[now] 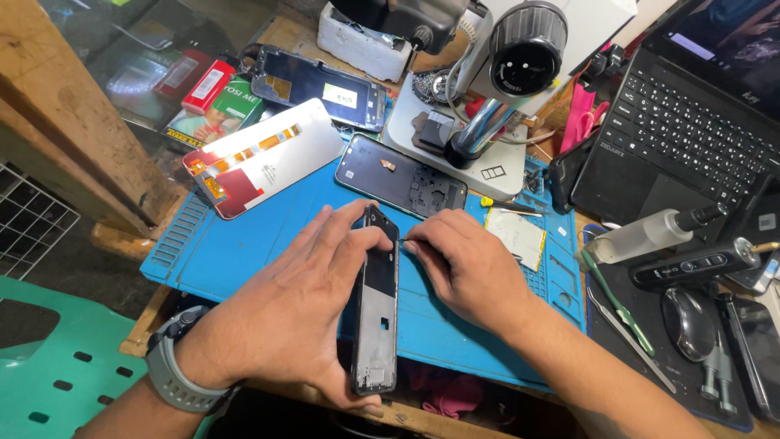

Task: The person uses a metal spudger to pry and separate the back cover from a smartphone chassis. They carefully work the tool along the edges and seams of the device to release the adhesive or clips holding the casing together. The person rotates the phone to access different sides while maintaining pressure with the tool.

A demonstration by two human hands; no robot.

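Over the cluttered wooden bench's blue work mat (244, 252), we note the left hand (301, 301) gripping a phone frame (376, 309) edge-up, right hand (467, 264) fingers pinched on a thin tool (404, 241), a microscope (520, 49) and laptop (691, 122) behind.

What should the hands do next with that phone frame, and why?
Probably slide the thin tool a little further along the phone frame edge. The left hand holds the frame on edge over the blue mat, and the right hand has the tool tip right at its upper side.
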